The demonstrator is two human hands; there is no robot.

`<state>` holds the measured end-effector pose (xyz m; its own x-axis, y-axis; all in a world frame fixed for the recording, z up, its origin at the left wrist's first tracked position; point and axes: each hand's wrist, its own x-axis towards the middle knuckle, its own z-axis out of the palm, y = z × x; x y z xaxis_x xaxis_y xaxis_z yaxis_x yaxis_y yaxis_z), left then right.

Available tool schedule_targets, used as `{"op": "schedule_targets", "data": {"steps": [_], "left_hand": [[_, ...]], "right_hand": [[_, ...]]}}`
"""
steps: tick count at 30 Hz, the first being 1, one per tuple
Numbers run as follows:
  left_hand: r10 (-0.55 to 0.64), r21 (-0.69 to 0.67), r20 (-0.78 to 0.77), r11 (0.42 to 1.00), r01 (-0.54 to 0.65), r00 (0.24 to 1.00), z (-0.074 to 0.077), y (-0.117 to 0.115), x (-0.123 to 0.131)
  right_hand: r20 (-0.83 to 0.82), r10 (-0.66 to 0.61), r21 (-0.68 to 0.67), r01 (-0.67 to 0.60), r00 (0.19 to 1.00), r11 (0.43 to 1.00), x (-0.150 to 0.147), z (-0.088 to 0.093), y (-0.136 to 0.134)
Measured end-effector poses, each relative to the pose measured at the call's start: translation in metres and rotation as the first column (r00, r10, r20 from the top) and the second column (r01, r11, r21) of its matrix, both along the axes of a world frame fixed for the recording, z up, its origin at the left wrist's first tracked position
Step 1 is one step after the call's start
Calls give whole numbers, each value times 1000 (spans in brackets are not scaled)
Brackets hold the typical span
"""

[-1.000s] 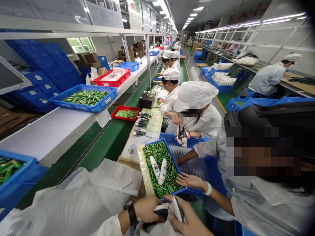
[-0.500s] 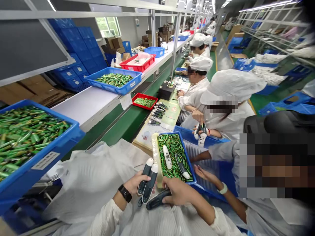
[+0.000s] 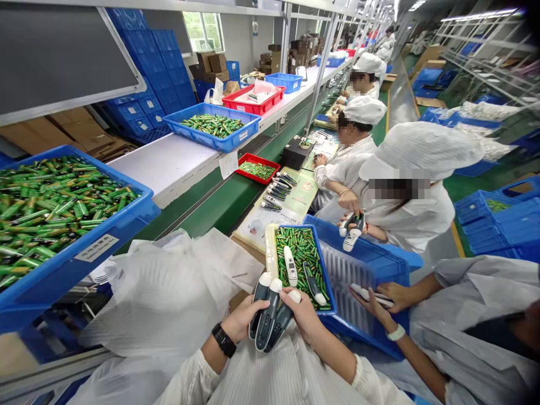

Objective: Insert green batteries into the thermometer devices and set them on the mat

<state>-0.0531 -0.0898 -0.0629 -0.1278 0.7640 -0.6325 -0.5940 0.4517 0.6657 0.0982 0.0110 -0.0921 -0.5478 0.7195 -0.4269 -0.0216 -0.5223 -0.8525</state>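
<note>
Long rows of work stations run back through a bright factory hall, with a white shelf [image 3: 147,163] above a green conveyor belt [image 3: 215,208] and co-workers in white caps seated along its right side. Close to the camera, the person's left hand [image 3: 243,318] grips two dark-backed devices [image 3: 265,315] with white tips, the thumb laid across them, and a black watch [image 3: 223,340] sits on that wrist. Just beside it, the right hand [image 3: 304,314] has its fingers closed around the upper end of a third device [image 3: 283,322] – the three stand side by side, slanting, tips upward. Directly beyond the hands is a blue tray [image 3: 325,270] filled with green batteries [image 3: 301,247], and on these lie a white device [image 3: 290,266] and a dark one with a white end [image 3: 315,285]. At the far left a large blue bin [image 3: 50,288] is heaped with more batteries. Farther off, a small red tray [image 3: 258,179] of batteries stands near a row of devices [image 3: 276,194] laid on a mat [image 3: 270,222]. To the right, a co-worker's hands [image 3: 382,304] hold a white device [image 3: 371,295] near a deep blue crate [image 3: 394,275] – another co-worker's hands beyond grip devices too.
</note>
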Motion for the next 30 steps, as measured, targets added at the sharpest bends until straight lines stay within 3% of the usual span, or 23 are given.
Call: {"op": "schedule_targets", "data": {"steps": [6,11,14,18,21,24,27,30], "left_hand": [[8,74,-44,997,-5,999,-4,2,9],[-115,90,-201,987,135,973,4,-7,3],[-119,109,-386,979,173,915,12,-10,1],[-23,155,-626,976,153,780,18,-11,-1],[-7,137,-727,979,154,687,23,-12,-7],[-54,122,-785,963,239,617,32,-8,-14],[-45,161,-803,943,290,594,37,1,-20],[-22,187,-781,945,267,624,36,11,-26]], "right_hand": [[-91,138,-20,-141,986,990,-14,5,12],[-245,203,-52,-222,948,974,-23,9,17],[-295,236,-49,-261,926,964,-26,9,18],[-316,288,-52,-320,904,946,-26,11,19],[-303,280,-65,-313,911,948,-27,13,17],[-280,283,-70,-314,917,947,-30,15,14],[-281,328,-53,-356,902,933,-34,18,13],[-312,338,-12,-359,888,933,-36,20,20]]}}
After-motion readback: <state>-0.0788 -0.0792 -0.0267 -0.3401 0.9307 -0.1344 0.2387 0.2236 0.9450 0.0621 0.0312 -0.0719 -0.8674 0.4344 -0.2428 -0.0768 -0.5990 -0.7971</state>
